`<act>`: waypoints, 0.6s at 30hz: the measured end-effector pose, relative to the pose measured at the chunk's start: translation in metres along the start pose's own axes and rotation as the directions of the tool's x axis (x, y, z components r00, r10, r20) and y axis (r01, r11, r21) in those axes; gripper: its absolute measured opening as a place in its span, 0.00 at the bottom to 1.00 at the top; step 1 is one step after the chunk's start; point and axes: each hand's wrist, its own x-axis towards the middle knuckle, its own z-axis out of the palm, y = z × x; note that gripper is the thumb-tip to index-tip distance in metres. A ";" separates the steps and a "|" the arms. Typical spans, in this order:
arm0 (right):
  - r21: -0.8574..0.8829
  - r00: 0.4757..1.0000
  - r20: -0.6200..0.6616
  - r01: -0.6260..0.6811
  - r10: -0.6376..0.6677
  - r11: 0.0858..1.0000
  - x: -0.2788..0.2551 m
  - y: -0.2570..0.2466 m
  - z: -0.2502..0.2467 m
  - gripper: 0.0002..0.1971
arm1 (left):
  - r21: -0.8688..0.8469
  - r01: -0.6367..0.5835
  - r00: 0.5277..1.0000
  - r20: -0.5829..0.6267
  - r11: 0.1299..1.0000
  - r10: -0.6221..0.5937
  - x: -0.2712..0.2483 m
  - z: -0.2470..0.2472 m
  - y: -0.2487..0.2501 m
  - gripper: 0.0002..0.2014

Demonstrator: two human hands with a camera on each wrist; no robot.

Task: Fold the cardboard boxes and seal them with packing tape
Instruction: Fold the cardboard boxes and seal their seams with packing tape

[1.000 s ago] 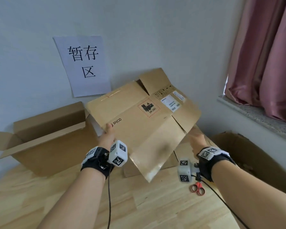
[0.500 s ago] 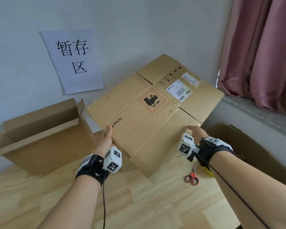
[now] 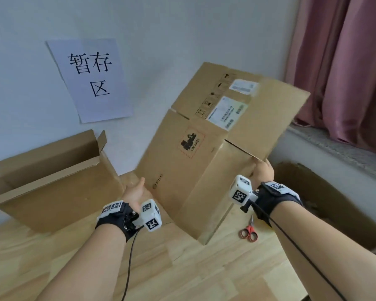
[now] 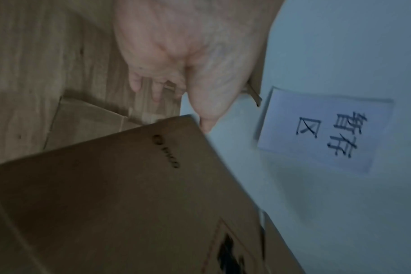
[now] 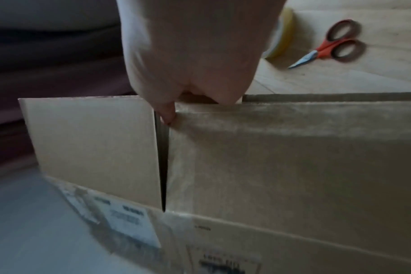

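A flattened brown cardboard box (image 3: 182,170) with a red hazard diamond and white labels stands tilted up over the wooden table (image 3: 182,268). My right hand (image 3: 263,172) pinches its right edge at the slit between two flaps, thumb on the near face (image 5: 169,115) and fingers hidden behind. My left hand (image 3: 135,190) is open at the box's lower left edge, thumb up; in the left wrist view its fingers (image 4: 138,85) are straight and the thumb tip lies just beside the box corner (image 4: 190,118). A tape roll (image 5: 281,37) lies on the table behind my right hand.
Red-handled scissors (image 3: 249,232) lie on the table at the right. An opened cardboard box (image 3: 52,177) stands at the back left against the wall under a paper sign (image 3: 91,79). Another brown box (image 3: 323,203) sits low at the right, below a sill and pink curtain.
The flattened box has swung from lying slanted to standing steeply, its right side lifted. My left hand has let go of the left edge; my right hand rose with its grip.
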 end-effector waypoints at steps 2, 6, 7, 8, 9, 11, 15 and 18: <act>0.050 1.000 0.016 0.016 -0.017 0.999 -0.013 -0.004 0.008 0.18 | -0.108 -0.059 0.998 0.002 0.992 0.060 0.005 0.006 0.002 0.34; 0.128 0.998 0.019 0.056 -0.059 0.990 -0.019 -0.002 0.018 0.13 | -0.127 -0.190 0.982 -0.006 0.973 0.191 0.003 0.011 0.022 0.29; 0.122 0.998 0.020 0.054 -0.057 0.991 -0.023 -0.005 0.020 0.08 | -0.112 -0.211 0.977 0.002 0.971 0.212 0.006 0.012 0.029 0.28; 0.117 0.998 0.015 0.052 -0.054 0.992 -0.021 -0.005 0.022 0.06 | -0.103 -0.231 0.972 0.015 0.968 0.234 0.004 0.012 0.036 0.27; 0.114 0.998 0.002 0.057 -0.057 0.992 -0.024 -0.007 0.023 0.08 | -0.098 -0.255 0.966 0.026 0.962 0.259 0.000 0.012 0.042 0.27; 0.099 0.998 -0.023 0.063 -0.061 0.993 -0.022 -0.008 0.023 0.19 | -0.081 -0.297 0.953 0.030 0.951 0.300 -0.003 0.014 0.054 0.26; 0.108 0.996 -0.043 0.079 -0.075 0.991 -0.021 -0.010 0.024 0.20 | 0.017 -0.416 0.908 0.054 0.909 0.415 -0.006 0.020 0.073 0.25; 0.097 0.995 -0.026 0.098 -0.096 0.990 -0.023 -0.012 0.025 0.20 | 0.123 -0.517 0.855 0.114 0.847 0.505 -0.013 0.026 0.083 0.25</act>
